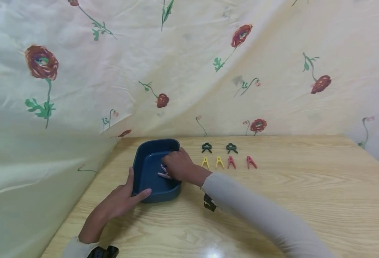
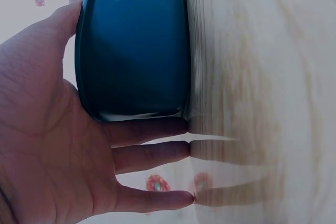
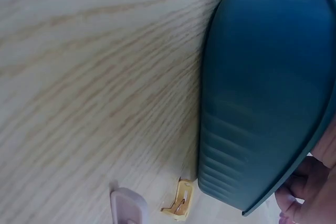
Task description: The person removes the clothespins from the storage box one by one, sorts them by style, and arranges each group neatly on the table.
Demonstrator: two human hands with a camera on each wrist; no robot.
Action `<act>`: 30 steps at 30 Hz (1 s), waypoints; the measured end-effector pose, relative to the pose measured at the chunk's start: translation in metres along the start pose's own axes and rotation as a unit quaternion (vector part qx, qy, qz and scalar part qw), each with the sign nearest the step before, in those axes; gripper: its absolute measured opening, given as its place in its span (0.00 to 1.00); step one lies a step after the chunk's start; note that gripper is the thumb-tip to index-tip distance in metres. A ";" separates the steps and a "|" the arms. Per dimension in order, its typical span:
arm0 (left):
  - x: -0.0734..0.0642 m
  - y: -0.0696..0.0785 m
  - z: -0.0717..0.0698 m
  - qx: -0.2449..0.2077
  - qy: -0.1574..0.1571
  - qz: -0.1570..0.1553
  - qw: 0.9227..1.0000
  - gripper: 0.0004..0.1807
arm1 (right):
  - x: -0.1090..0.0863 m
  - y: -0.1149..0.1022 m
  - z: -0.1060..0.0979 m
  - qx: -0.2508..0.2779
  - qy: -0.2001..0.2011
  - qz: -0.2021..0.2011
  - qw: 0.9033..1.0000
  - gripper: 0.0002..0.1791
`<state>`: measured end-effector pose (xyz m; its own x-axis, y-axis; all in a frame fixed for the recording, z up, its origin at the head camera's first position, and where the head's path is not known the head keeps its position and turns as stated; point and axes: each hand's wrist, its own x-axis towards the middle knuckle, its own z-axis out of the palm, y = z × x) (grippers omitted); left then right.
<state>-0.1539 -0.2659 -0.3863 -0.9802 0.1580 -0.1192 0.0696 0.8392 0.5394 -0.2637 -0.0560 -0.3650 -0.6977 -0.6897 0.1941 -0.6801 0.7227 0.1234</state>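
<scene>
A deep blue plastic tub (image 1: 157, 196) stands on the wooden table. My left hand (image 1: 118, 200) supports its near left corner, thumb over the near rim. In the left wrist view, straight fingers (image 2: 152, 159) extend past the tub's end. My right hand (image 1: 179, 165) reaches over the right wall into the tub, fingers curled around a pale pink spring clip (image 1: 165, 176) whose legs stick out. Its fingertips are mostly hidden in the head view. In the right wrist view, the tub's outer wall (image 3: 262, 93) covers much of the work.
Right of the tub, two dark green clamps (image 1: 232, 148) form a back row. Before them lie two yellow clips (image 1: 219, 162) and two red clips (image 1: 251, 162). A flowered cloth (image 1: 189, 71) hangs behind and along the left side of the table (image 1: 289, 193).
</scene>
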 end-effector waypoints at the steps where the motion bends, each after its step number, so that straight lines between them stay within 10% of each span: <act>1: 0.000 0.000 0.000 -0.001 0.000 0.000 1.000 0.61 | 0.001 0.000 0.000 0.000 -0.005 0.002 1.000 0.06; 30: 0.001 -0.001 -0.001 -0.016 -0.007 0.002 1.000 0.60 | 0.029 0.000 0.019 -0.005 -0.099 0.002 0.995 0.13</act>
<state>-0.1546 -0.2671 -0.3865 -0.9772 0.1686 -0.1294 0.0669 0.8219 0.5658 -0.2880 -0.0766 -0.3775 -0.7312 -0.6821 -0.0015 -0.6762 0.7247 0.1325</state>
